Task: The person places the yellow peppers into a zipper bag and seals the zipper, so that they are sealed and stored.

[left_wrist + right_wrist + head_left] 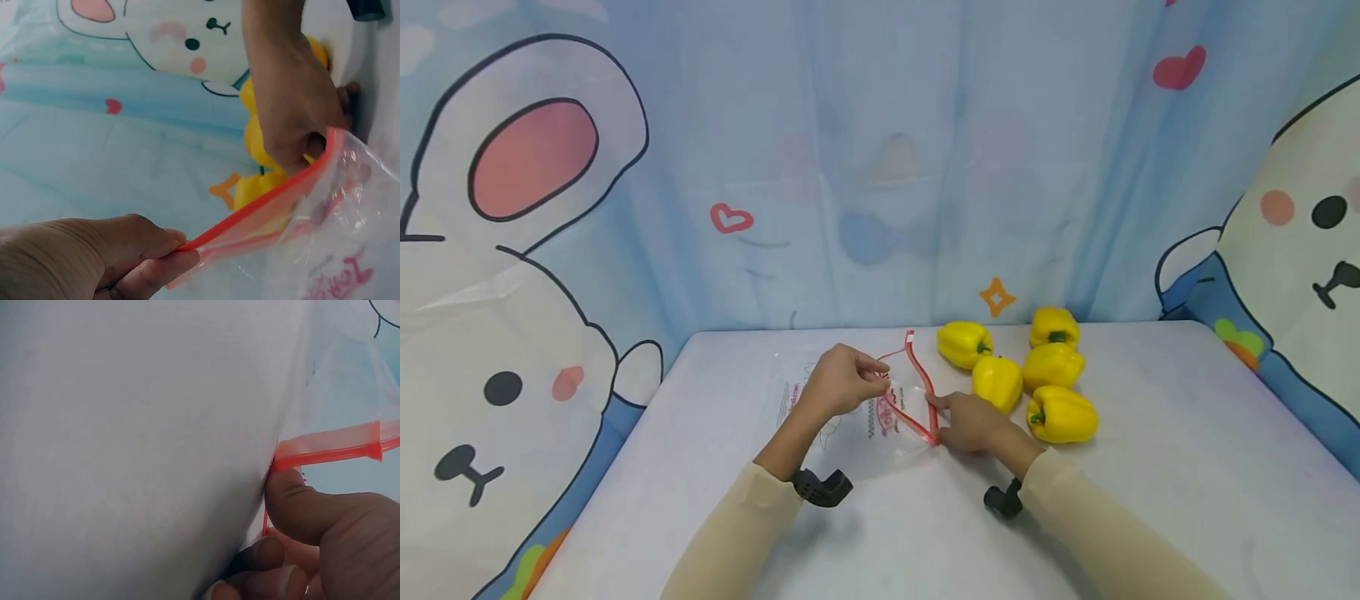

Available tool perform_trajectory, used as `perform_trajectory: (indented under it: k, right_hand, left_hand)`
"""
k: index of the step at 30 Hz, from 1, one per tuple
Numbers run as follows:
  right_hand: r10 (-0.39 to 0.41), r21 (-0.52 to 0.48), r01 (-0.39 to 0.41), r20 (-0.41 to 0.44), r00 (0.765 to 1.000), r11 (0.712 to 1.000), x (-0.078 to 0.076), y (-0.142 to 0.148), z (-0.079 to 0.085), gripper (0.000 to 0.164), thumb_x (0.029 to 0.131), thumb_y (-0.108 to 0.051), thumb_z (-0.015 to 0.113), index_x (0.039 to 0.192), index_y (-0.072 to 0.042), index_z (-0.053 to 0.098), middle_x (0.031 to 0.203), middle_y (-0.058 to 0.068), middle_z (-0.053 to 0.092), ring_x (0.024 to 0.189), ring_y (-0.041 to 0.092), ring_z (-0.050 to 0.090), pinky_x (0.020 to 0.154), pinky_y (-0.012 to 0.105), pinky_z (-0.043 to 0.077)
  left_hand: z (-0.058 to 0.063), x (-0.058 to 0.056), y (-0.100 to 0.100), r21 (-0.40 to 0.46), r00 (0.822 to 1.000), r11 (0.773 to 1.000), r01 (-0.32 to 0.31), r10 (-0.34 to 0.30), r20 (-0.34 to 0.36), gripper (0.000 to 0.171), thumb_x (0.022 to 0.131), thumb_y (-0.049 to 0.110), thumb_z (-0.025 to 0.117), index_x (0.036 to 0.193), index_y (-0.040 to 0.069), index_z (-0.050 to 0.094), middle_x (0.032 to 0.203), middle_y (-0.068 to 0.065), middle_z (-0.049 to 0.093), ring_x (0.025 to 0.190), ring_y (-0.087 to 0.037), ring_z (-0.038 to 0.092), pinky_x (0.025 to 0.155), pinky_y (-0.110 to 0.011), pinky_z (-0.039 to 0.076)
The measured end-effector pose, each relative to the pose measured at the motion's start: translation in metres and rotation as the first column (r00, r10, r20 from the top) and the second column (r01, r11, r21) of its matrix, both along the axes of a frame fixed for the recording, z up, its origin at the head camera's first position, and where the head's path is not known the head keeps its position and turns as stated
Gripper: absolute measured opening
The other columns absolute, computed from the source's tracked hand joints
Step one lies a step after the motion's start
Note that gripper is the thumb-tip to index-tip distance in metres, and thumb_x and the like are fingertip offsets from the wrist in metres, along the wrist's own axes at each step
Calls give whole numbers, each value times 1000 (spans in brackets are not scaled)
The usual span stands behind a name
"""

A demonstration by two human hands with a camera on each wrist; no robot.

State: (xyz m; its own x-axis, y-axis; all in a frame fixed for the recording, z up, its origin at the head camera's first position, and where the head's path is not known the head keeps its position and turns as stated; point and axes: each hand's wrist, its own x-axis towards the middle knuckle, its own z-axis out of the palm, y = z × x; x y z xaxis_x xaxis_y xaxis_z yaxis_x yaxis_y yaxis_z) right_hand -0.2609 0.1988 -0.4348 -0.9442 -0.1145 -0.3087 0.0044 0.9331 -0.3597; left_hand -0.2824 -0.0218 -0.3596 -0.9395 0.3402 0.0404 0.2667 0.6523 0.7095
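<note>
A clear plastic zip bag with a red zip edge lies on the table, its mouth spread apart and facing right. My left hand pinches one side of the red edge between thumb and fingers; the left wrist view shows this pinch close up. At the mouth's near corner, my right hand holds the red strip, its thumb against it and the other fingers curled below. Several yellow bell peppers sit just beyond and to the right of the right hand. Pink and red lettering shows through the bag.
The peppers stand in a loose cluster, one pepper near the table's back edge. A white cover lies over the table. Behind it hangs a light blue curtain with cartoon prints. A black band circles the left wrist.
</note>
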Motion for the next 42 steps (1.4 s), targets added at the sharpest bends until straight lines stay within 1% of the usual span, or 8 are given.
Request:
perform_trajectory:
  k: [2,9,17,23,30,34,37,42]
  right_hand:
    - [7,0,-7,-4,1000,1000,-2,0,0,68,90,-32,71,150,-25,41,148,17,49,65,21,54,59,27,49]
    - [36,50,-35,-26,999,998,-5,1,-3,70,89,-36,72,150,-25,41,145,14,53,100,24,57,93,43,52]
    - [40,48,-39,-20,999,998,-6,2,-4,71,89,-37,71,151,-25,40,145,14,53,103,25,57,100,48,49]
    - [33,42,-33,-2,999,999,-5,1,-2,72,88,-38,72,152,-26,39,146,14,51,94,22,56,83,36,54]
    - [44,26,-44,3,999,999,-3,1,0,72,90,-35,71,152,-25,38,145,15,53,73,24,58,63,29,50]
    - [94,51,-93,-20,995,994,0,-1,2,66,92,-33,67,151,-25,40,142,11,56,86,23,60,80,38,55]
    - [133,57,-130,-51,990,990,5,-3,4,56,95,-29,64,148,-22,46,129,10,65,86,20,58,80,39,54]
    - [136,40,-132,-94,986,990,16,-6,8,45,95,-23,61,140,-19,56,106,8,71,70,18,53,64,29,46]
  left_hand:
    - [-4,-2,-3,-15,1000,1000,-25,25,-4,20,82,19,77,99,10,79,68,2,68,58,-9,50,49,-24,37]
    - [-34,-16,-18,-6,991,993,-114,115,71,16,82,21,79,96,13,80,77,2,72,70,-11,59,58,-23,45]
    - [-74,-24,-32,48,979,985,-166,159,130,14,83,27,79,95,19,80,80,3,69,74,-14,56,60,-25,43]
    - [-97,-28,-35,88,983,985,-146,134,125,17,84,28,78,99,20,79,80,3,70,69,-10,54,56,-23,41]
    - [-104,-28,-35,105,992,989,-105,96,83,17,85,24,77,102,18,79,77,2,69,58,-9,46,48,-22,34]
    - [-104,-27,-36,108,996,991,-81,76,52,18,85,20,77,102,15,79,76,1,71,58,-7,47,49,-21,34]
    - [-103,-25,-35,99,997,993,-70,66,40,17,85,18,76,102,14,79,75,1,71,59,-7,48,50,-21,34]
    - [-102,-24,-33,84,997,995,-63,59,50,18,87,19,75,104,15,79,78,2,71,61,-8,50,52,-22,36]
